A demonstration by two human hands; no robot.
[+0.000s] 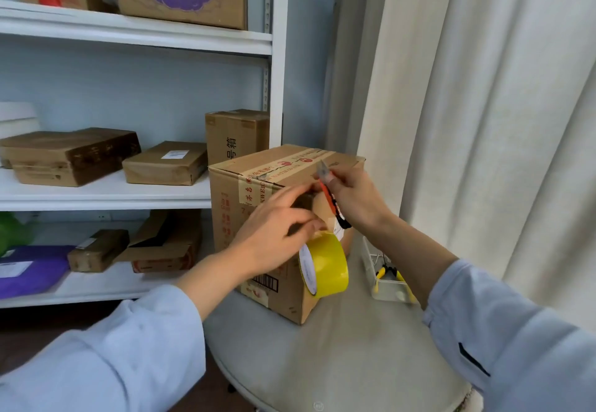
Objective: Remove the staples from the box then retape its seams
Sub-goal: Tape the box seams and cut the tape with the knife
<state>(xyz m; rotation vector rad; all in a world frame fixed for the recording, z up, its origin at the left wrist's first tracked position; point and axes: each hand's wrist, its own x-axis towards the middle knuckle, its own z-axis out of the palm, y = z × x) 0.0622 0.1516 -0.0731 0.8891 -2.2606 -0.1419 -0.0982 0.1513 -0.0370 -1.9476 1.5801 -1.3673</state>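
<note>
A brown cardboard box (258, 182) with printed tape along its top seam stands on a round grey table (338, 356). A roll of yellow tape (325, 265) hangs against the box's near side from a strip stuck to it. My left hand (274, 227) presses that strip onto the box with its fingers, just above the roll. My right hand (354, 198) grips an orange and black utility knife (333, 200), blade up, at the top edge of the box beside the strip.
A small white tray (387, 285) holding yellow-handled pliers (385, 271) sits right of the box. White shelves (129, 194) with several cardboard parcels stand behind and to the left. A pale curtain (483, 121) hangs on the right.
</note>
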